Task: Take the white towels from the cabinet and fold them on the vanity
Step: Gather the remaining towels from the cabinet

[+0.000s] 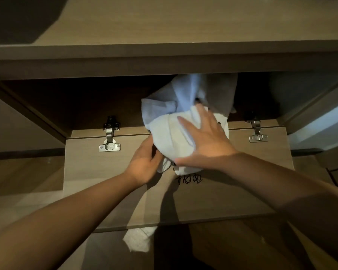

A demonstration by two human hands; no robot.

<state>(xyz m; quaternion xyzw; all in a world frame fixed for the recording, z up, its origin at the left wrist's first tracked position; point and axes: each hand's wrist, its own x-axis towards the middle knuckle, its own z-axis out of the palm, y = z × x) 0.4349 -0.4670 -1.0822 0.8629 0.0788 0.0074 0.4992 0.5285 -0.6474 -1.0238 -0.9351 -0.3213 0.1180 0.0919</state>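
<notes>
A bundle of white towels (170, 121) hangs out of the open cabinet (66, 98) over the let-down door (242, 184). My left hand (142, 164) grips the bundle's lower left edge from beneath. Spread flat with straight fingers, my right hand (205, 137) presses on top of the bundle. More towel cloth trails back into the dark cabinet behind it. The vanity top (164, 22) stretches above the cabinet opening. A piece of white towel (139, 240) shows below the door's front edge.
Two metal hinges (109, 137) (257, 131) join the door to the cabinet floor. Black handwriting (189, 180) marks the door's inner face. A dark shape (18, 18) lies on the vanity's far left. The wood-look floor (23, 176) shows at both sides.
</notes>
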